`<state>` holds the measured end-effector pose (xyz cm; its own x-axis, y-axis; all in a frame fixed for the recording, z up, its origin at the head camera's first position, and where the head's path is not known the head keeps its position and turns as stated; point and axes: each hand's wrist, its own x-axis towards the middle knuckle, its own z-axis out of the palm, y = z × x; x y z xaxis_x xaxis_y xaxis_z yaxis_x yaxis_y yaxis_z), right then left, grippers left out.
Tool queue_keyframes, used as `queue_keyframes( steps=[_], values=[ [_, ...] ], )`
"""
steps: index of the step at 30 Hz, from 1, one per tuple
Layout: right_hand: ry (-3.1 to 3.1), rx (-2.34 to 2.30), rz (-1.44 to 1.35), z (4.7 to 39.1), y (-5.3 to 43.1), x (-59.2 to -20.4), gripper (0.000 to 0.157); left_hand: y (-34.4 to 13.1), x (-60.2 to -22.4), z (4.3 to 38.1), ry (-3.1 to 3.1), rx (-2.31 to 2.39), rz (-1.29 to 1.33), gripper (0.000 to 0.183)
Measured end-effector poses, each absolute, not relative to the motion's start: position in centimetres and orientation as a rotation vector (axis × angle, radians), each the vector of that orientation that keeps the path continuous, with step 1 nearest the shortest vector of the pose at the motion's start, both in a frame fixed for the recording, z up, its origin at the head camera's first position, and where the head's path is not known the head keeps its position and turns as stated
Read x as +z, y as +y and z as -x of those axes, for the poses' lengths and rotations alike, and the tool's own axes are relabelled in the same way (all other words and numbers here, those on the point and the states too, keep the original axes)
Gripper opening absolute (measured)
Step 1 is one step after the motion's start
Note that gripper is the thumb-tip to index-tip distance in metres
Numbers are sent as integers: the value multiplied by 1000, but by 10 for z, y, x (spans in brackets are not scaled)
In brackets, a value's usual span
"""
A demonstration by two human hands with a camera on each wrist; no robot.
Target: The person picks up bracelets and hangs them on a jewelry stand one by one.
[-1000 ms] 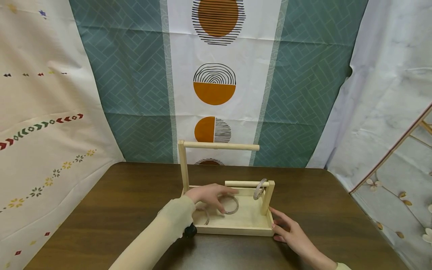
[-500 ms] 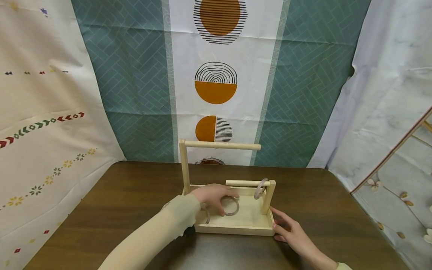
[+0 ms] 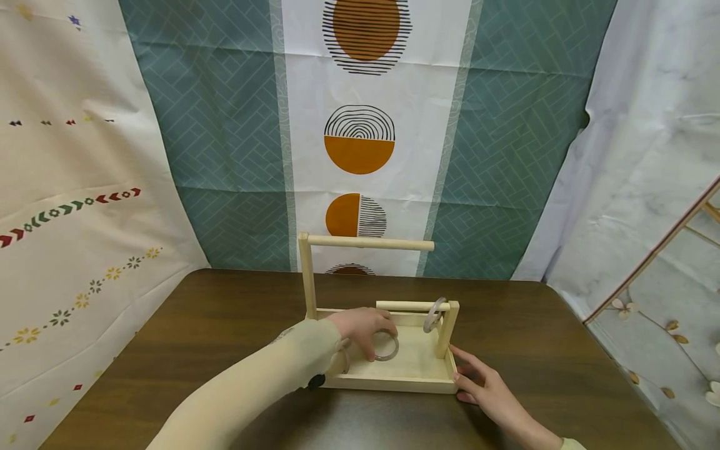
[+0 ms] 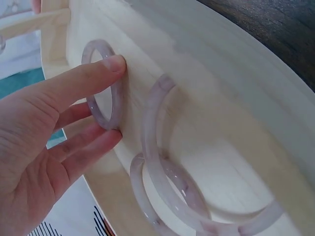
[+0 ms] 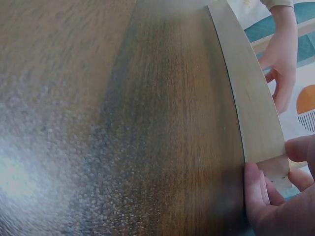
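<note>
A pale wooden bangle stand (image 3: 390, 383) has a shallow tray base and two horizontal bars. My left hand (image 3: 362, 326) reaches into the tray and pinches a translucent lilac bangle (image 4: 116, 96), thumb on its near edge and fingers at the opposite side. Two more bangles are in the tray by that wrist; the larger-looking bangle (image 4: 149, 128) overlaps the other bangle (image 4: 137, 187) in the left wrist view. Another bangle (image 3: 432, 317) hangs on the lower bar (image 3: 407, 305), close to its post. My right hand (image 3: 484, 387) grips the tray's front right corner, fingers along the end wall.
The tall left post (image 3: 307, 275) carries a long upper bar (image 3: 371, 242) with a free right end. The stand is on a dark brown wooden table (image 3: 225, 325). Patterned cloths (image 3: 360, 156) hang behind and at both sides.
My left hand has shifted slightly right over the bangle, and its fingers have drawn in around it. The left forearm has swung lower. My right hand stays at the tray corner.
</note>
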<state>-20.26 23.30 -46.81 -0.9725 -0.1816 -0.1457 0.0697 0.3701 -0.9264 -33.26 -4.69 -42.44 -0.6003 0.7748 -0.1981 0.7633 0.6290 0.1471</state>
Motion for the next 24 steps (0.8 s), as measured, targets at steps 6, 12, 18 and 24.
queue_keyframes(
  steps=[6, 12, 18, 24],
  values=[
    [2415, -1637, 101, 204, 233, -468, 63, -48, -426, 335, 2595, 93, -1278, 63],
    [2409, -1643, 99, 202, 232, -467, 64, -49, -426, 337, 2548, 117, -1323, 63],
    [2403, -1645, 114, 202, 232, -467, 64, -52, -424, 336, 2515, 131, -1314, 63],
    [2402, -1649, 120, 203, 233, -467, 64, -57, -418, 333, 2484, 138, -1318, 66]
  ],
)
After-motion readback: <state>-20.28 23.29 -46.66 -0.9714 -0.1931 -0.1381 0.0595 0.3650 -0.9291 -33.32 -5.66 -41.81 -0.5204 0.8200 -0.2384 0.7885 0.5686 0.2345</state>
